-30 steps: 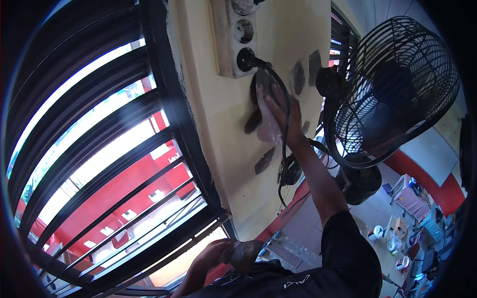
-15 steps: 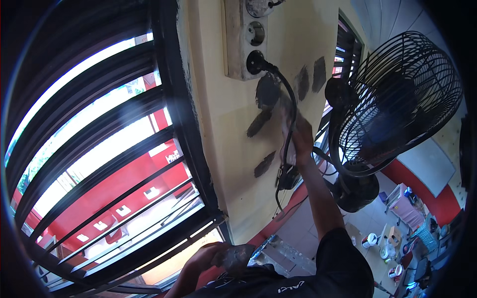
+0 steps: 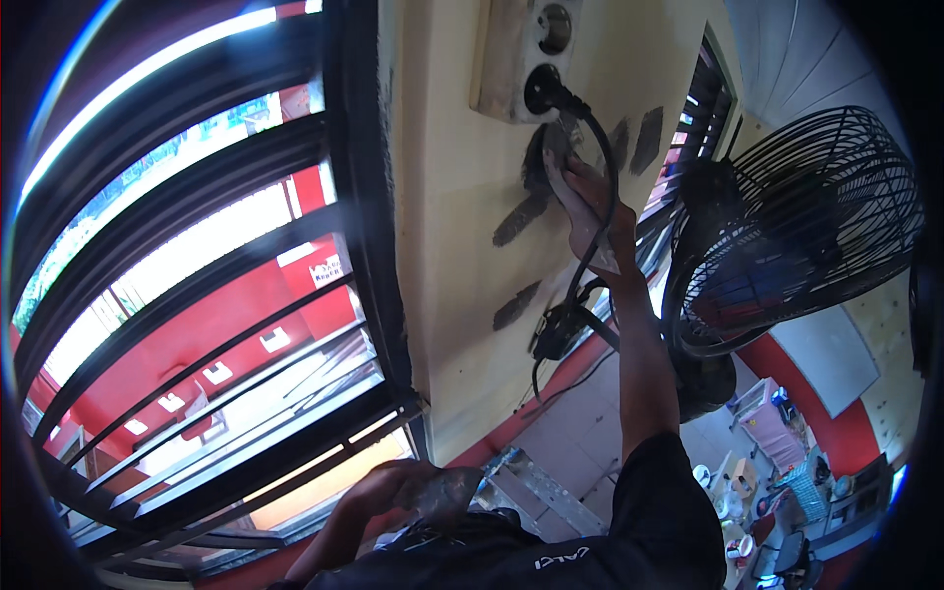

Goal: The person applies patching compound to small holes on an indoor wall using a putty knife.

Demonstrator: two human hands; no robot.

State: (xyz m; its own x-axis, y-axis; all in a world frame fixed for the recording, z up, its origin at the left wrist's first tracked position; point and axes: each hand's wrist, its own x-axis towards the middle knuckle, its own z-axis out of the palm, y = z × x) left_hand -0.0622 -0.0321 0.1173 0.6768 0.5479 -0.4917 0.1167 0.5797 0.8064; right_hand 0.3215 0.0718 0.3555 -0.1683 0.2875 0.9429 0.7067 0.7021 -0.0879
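My right hand (image 3: 595,202) is raised against the cream wall (image 3: 457,246), closed round a flat grey scraper (image 3: 559,143). The scraper's tip lies at a dark grey patch (image 3: 535,162) below the socket strip. More grey patches mark the wall, one of them a slanted smear (image 3: 519,220). A black cable (image 3: 608,147) hangs in front of my right hand. Low down, near my chest, my left hand (image 3: 388,484) is closed on a grey, smeared piece (image 3: 447,492) whose exact kind I cannot make out.
A socket strip (image 3: 501,64) with a black plug (image 3: 547,90) is fixed above my right hand. Right of my forearm stands a caged black fan (image 3: 806,236). A barred window (image 3: 177,256) fills the left. Tubs and a teal basket (image 3: 808,487) lie at lower right.
My right hand with the scraper has moved up the wall to the upper patch, just below the plug. The view has shifted slightly; my left hand still holds the grey piece.
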